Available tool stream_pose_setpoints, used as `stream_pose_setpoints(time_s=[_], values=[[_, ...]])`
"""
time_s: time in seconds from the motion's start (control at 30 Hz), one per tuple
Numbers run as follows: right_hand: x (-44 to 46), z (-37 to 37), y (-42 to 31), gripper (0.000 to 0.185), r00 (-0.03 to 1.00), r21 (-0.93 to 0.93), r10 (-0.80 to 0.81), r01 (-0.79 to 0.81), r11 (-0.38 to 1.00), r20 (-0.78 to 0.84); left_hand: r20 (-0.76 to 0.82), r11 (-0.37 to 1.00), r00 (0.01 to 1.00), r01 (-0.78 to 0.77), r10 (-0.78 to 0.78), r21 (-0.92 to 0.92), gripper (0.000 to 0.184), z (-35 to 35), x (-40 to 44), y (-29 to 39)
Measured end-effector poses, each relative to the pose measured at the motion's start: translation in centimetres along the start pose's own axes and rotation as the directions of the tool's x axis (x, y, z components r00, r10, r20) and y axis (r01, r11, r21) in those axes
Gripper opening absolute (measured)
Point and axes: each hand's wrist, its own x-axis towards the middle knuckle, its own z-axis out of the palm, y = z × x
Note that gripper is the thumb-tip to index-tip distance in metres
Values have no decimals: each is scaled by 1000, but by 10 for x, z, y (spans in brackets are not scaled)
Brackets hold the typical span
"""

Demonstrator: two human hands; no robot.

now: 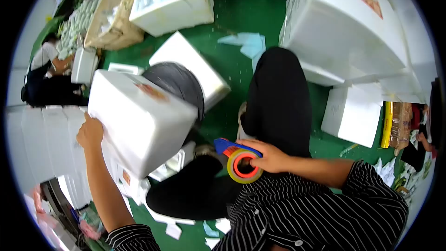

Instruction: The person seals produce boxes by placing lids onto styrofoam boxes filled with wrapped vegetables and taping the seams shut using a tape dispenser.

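My left hand (90, 132) is against the left side of a white foam box (125, 116), fingers curled at its edge. The box is tilted and has an orange label on top. Behind it is a round black stool seat (176, 81), partly hidden by the box. My right hand (267, 155) grips a tape dispenser (226, 148) with a blue and red body and a roll of yellowish tape on an orange-red core. It is held over my lap, apart from the box.
Large foam boxes (344, 28) are stacked at the right, with a smaller one (353, 114) below. A foam lid (186, 65) lies behind the stool. Further back stand a bag-filled foam box (172, 11) and a beige crate (111, 18). Another person (46, 65) works at the far left.
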Motion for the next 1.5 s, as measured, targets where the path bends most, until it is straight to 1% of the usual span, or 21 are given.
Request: stream_pose_setpoints(time_s=[0.07, 0.1, 0.13, 0.2, 0.37, 0.5, 0.6, 0.63, 0.77, 0.8, 0.97, 1.0, 1.03, 1.1, 1.17, 1.27, 1.3, 1.33, 1.37, 1.43, 1.5], values=[[-4, 8, -1, 70, 1000, 15, 2, -2, 1000, 22, -305, 969, 921, -247, 242, 21, 58, -1, -75, -12], [-2, 8, 1, 72, 999, 10, 2, -3, 1000, 37, -366, 877, 862, -440, 351, -194, 57, 24, -86, -16], [4, 8, 0, 73, 996, -4, -3, 3, 1000, 90, -395, 846, 859, -452, 327, -282, 58, 32, -105, -4], [12, 11, 3, 76, 981, -52, -20, 30, 998, 194, -340, 815, 911, -373, 232, -444, 61, 30, -140, 26], [30, 5, -4, 74, 960, -105, -21, 52, 993, 279, -288, 831, 944, -287, 162, -476, 63, 29, -135, 31], [4, 9, -13, 75, 972, -38, 86, -80, 996, 217, -308, 814, 934, -318, 181, -485, 62, 43, -122, 27], [-8, 23, 13, 78, 993, -29, -45, 49, 998, 110, -356, 746, 910, -386, 212, -543, 59, 43, -122, 26], [-9, 19, 3, 78, 987, 16, 57, -60, 998, 148, -352, 750, 911, -384, 214, -538, 59, 45, -125, 26], [6, 25, 1, 78, 960, -86, -45, 72, 994, 277, -355, 784, 916, -356, 185, -509, 58, 40, -127, 29], [6, 29, -2, 79, 937, -53, 46, -29, 998, 347, -341, 802, 925, -330, 169, -498, 58, 38, -128, 32], [84, 58, 26, 64, 931, -94, -179, 219, 971, 319, -391, 791, 893, -399, 222, -464, 58, 51, -121, 21], [112, 62, -1, 61, 958, -23, -55, 64, 998, 281, -363, 805, 901, -391, 237, -446, 58, 41, -126, 24], [140, 66, -29, 57, 966, 64, 70, -89, 994, 249, -382, 769, 881, -444, 280, -460, 58, 44, -122, 21], [202, 128, -1, 56, 957, -99, -143, 173, 980, 252, -436, 686, 832, -538, 343, -489, 57, 55, -103, 12], [211, 161, 5, 57, 955, -214, -195, 243, 946, 222, -456, 707, 813, -558, 362, -433, 53, 46, -110, 16], [165, 127, 11, 61, 905, -165, -117, 200, 966, 410, -459, 618, 806, -585, 373, -526, 52, 54, -100, -2], [143, 109, 23, 62, 883, -96, -172, 236, 967, 437, -352, 279, 907, -409, 232, -869, 55, 91, -61, -30], [115, 79, 19, 63, 884, 91, -142, 113, 989, 445, -226, 323, 973, -231, 55, -918, 61, 54, -66, -24], [87, 44, 2, 64, 881, 271, -113, -18, 962, 460, -90, 333, 987, -41, -131, -942, 66, 15, -72, -19], [51, -5, -21, 63, 877, 726, 29, -415, 548, 479, 55, 399, 977, 135, -205, -907, 77, 20, -40, -18], [53, -9, -23, 61, 972, 965, 40, -234, 120, 231, 306, 315, 952, 291, -2, -903, 81, 32, -22, -1]])
